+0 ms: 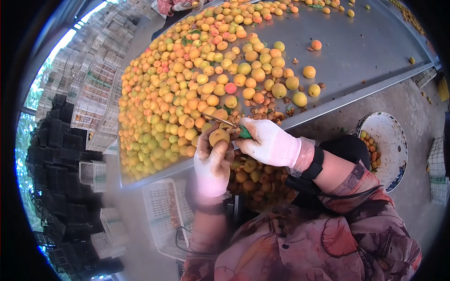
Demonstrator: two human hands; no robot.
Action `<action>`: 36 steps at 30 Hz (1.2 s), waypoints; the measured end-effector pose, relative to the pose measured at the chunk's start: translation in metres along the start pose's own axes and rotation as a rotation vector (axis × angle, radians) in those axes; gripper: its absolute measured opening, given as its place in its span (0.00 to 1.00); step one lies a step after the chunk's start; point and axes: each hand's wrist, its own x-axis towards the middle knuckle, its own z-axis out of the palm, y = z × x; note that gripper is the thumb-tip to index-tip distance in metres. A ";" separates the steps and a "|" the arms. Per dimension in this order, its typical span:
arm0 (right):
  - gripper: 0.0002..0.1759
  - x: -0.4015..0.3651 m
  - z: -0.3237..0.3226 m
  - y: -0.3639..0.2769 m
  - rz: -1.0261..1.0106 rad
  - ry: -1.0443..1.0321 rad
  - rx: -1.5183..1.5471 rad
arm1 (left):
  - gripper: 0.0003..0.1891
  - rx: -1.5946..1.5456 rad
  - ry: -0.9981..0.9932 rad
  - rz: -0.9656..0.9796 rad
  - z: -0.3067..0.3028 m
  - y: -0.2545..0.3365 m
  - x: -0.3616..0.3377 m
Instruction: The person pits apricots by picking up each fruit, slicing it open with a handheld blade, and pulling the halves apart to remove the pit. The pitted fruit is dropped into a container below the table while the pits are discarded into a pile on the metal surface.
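A slip of the knife (225, 122) could nick the left hand (213, 164), because the blade sits just beside its gloved fingertips; a weak pinch (the glove looks soiled, perhaps slick) could let the yellow fruit (219, 136) roll free. The left grip is clamped on that 1 fruit, thumb and fingers around it, near the edge of the table (365, 51). The right hand (269, 140) wraps its grip around the knife's green handle.
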 end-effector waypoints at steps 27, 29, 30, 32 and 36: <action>0.18 -0.003 0.027 0.001 0.118 -0.071 -0.194 | 0.29 -0.025 0.046 -0.015 0.015 0.005 -0.013; 0.18 -0.002 0.029 0.004 0.116 -0.068 -0.177 | 0.26 0.042 0.047 -0.011 0.018 0.010 -0.015; 0.18 -0.002 0.030 0.005 0.113 -0.065 -0.160 | 0.26 0.042 0.046 -0.012 0.021 0.012 -0.016; 0.18 -0.002 0.031 0.004 0.116 -0.050 -0.113 | 0.26 0.142 0.114 0.034 0.027 0.013 -0.015; 0.14 0.003 0.039 0.020 0.065 0.015 0.209 | 0.27 0.280 0.112 0.065 0.019 0.016 -0.008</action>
